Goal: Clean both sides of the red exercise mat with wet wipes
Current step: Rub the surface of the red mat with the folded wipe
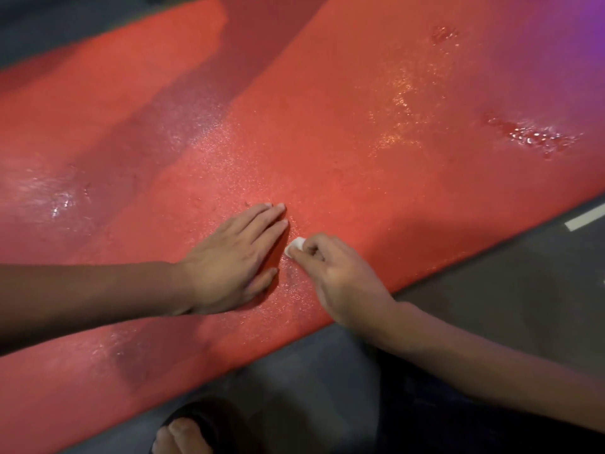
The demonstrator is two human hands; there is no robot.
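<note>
Near the mat's (327,109) front edge, my right hand (340,280) pinches a balled wipe (294,246) just beside my flat, open left hand's (229,260) fingertips.

No text, label, brand, number or sign can be read anywhere in the view. The red exercise mat (343,132) shows only its grainy, wet-looking surface, with no logo or marking on the part that is visible. The small white wet wipe (295,245) pinched in the right hand (340,276) carries no print that can be made out. A short white strip (584,220) lies on the dark floor (491,290) just off the mat's right edge; it may be a painted mark or tape, but it is too small and blurred to tell, and it bears no letters.
</note>
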